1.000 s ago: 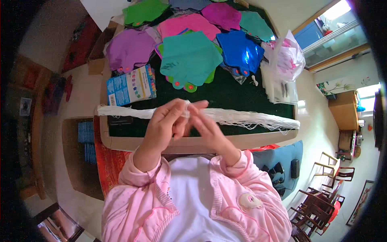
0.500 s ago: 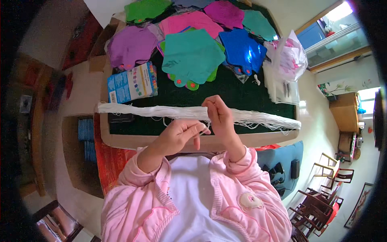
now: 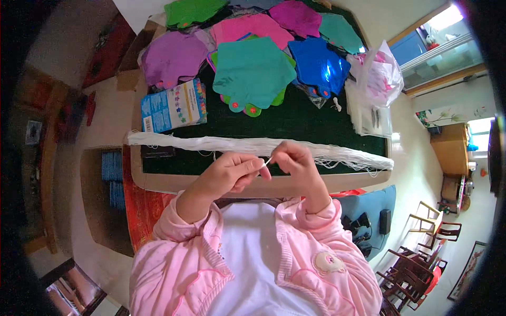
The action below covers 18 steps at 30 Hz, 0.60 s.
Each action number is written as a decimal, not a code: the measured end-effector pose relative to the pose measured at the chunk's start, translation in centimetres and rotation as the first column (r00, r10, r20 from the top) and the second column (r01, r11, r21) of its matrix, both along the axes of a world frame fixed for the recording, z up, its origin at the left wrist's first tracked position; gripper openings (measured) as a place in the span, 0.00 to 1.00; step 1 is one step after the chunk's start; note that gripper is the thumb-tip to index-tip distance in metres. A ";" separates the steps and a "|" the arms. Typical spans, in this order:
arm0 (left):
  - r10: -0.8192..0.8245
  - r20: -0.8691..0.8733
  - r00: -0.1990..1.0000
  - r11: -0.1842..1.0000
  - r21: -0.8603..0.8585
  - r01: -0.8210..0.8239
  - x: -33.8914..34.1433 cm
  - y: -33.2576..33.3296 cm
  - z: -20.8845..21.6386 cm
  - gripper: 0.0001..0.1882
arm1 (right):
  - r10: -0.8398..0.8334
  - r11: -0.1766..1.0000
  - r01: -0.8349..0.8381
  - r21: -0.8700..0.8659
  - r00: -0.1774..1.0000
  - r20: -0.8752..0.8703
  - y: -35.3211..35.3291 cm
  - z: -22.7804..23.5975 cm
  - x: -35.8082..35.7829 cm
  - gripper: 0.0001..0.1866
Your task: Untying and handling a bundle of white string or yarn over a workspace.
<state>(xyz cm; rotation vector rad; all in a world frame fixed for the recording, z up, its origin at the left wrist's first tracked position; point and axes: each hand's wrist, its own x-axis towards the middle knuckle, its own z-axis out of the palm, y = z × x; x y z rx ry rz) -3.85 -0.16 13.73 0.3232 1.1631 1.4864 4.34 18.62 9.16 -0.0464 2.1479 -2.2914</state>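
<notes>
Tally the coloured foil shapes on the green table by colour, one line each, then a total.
Green shape: 1
Purple shape: 1
Pink shape: 1
Magenta shape: 1
Teal shapes: 2
Blue shape: 1
Total: 7

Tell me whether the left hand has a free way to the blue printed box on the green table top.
Probably yes: the left hand is pinching a white string, but only the long white string bundle lies between it and the blue printed box.
</notes>
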 end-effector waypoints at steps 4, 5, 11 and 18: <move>0.089 -0.025 0.996 0.992 0.092 -0.086 0.4 0.5 -0.1 0.18 | -0.079 0.987 0.078 0.144 0.997 -0.003 -1.2 -1.6 -0.6 0.06; 0.235 -0.048 0.971 0.961 0.162 -0.225 0.2 0.5 -0.8 0.17 | 0.002 0.989 -0.016 0.147 0.996 0.092 -1.7 -1.3 -0.2 0.03; 0.299 -0.698 0.651 0.933 0.070 -0.353 -0.3 1.4 -3.2 0.14 | 0.019 0.868 0.092 0.488 0.976 -0.218 -3.5 0.4 0.4 0.03; 0.176 -0.557 0.811 0.983 0.064 -0.170 1.5 0.9 -0.8 0.15 | -0.159 0.960 0.161 0.229 0.987 -0.026 -0.6 -2.1 -1.5 0.10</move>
